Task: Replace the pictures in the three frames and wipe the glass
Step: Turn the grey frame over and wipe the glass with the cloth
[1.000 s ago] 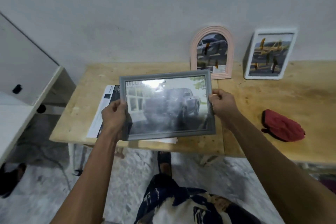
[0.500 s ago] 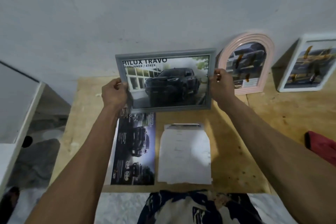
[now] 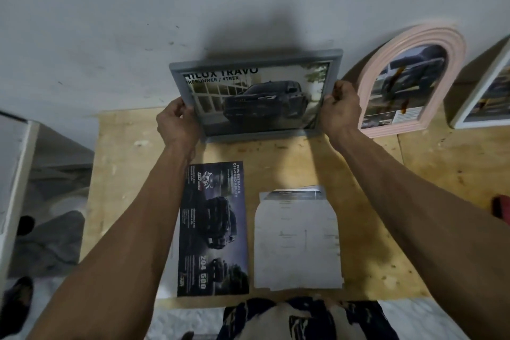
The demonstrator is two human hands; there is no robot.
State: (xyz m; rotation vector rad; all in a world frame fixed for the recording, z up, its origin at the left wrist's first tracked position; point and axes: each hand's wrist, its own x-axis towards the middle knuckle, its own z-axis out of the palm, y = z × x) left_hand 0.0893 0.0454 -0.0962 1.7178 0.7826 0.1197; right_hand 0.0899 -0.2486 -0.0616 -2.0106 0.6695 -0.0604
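By the look of things the job is close to its end: the grey rectangular picture frame already carries a print of a dark pickup truck behind its glass, and it is being stood at the back of the pale plywood table, leaning toward the white plastered wall, its lower edge at or just above the wood. The left hand is curled round the frame's left edge and the right hand grips its right edge, thumbs toward the front. Just beside it on the right the pink arched ribbed frame leans on the wall with a car picture in it, and beyond that a white rectangular frame, cut by the picture's edge, likewise filled. Whether every pane has been wiped cannot be told (the grey frame's glass shows a soft sheen, no obvious smears). Lying flat near the table's front are a glossy dark brochure page and a matte white arch-cut paper, apparently leftovers; a red cloth peeks in at the right edge.
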